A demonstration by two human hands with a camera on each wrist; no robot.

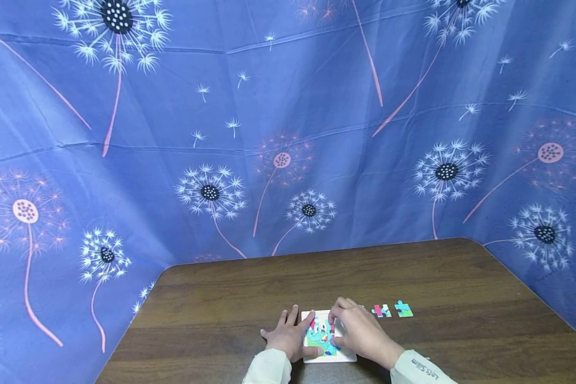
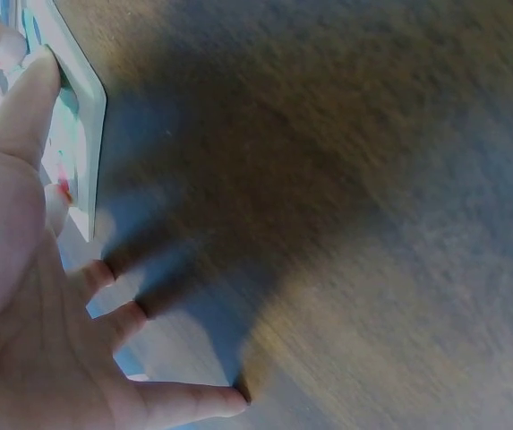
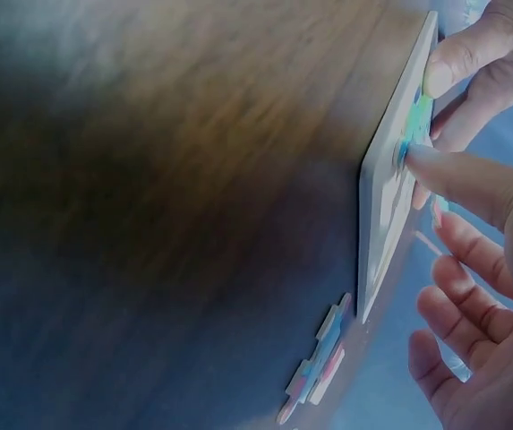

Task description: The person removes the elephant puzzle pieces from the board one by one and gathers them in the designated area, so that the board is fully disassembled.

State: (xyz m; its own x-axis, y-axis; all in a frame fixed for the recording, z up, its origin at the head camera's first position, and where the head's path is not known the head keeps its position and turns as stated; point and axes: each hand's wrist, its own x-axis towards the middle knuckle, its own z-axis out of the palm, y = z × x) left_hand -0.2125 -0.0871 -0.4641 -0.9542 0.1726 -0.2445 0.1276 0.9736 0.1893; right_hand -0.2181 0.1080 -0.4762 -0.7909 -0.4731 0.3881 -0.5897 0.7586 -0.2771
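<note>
A small jigsaw puzzle in a white-edged tray point(image 1: 331, 359) lies on the table, showing a blue cartoon figure over green. My left hand point(image 1: 288, 340) is spread at its left side, thumb pressing the lower part of the picture and index finger at the top left corner. The other left fingers touch the wood, as the left wrist view shows. From the right, my right hand point(image 1: 362, 332) reaches over the tray. Its thumb and index finger pinch a puzzle piece point(image 3: 402, 152) at the picture's right side, mostly hidden by the fingers.
Beyond my right hand lie loose pieces: a red, white and blue piece point(image 1: 381, 311) and a blue-green piece point(image 1: 404, 309). Another peeks out behind the fingers. A blue dandelion-print cloth point(image 1: 365, 160) hangs behind and beside the brown wooden table point(image 1: 211, 309).
</note>
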